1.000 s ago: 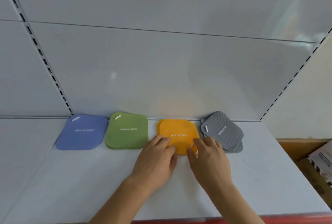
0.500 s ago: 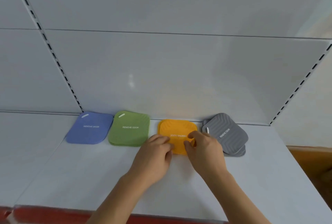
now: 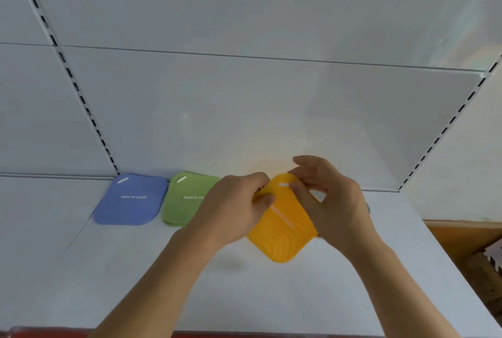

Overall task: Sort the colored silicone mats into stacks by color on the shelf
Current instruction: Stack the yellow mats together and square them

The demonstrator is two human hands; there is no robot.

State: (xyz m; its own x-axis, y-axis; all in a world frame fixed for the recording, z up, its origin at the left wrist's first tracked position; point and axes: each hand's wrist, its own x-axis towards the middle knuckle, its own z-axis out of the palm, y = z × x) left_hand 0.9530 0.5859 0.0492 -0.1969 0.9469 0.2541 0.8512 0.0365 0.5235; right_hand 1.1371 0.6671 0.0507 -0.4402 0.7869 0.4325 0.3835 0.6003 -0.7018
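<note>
The fingers of the left hand pinch the upper left edge of an orange mat, thumb on the ribbed face that shows, the other fingers curled behind it. The right hand pinches the same mat at its top corner, just beside the pale slot there, with thumb and forefinger; its other fingers spread loosely above, apart from the mat. Between the two hands the orange mat is lifted off the shelf, tilted toward the camera and turned so one corner points down, diamond-wise. A faint shadow lies on the shelf below and to the left of it.

To the left of the left hand a green stack lies flat against the back of the shelf, its right part hidden behind that hand; more than one layer shows at its near edge, and white lettering reads on the top mat. Just beside it, further left, a blue mat lies flat with the same lettering and a pale slot at its upper left corner. A sliver of grey shows behind the right wrist, too hidden to tell more. A red strip runs along the shelf's front edge, and cardboard boxes sit low at far right.
</note>
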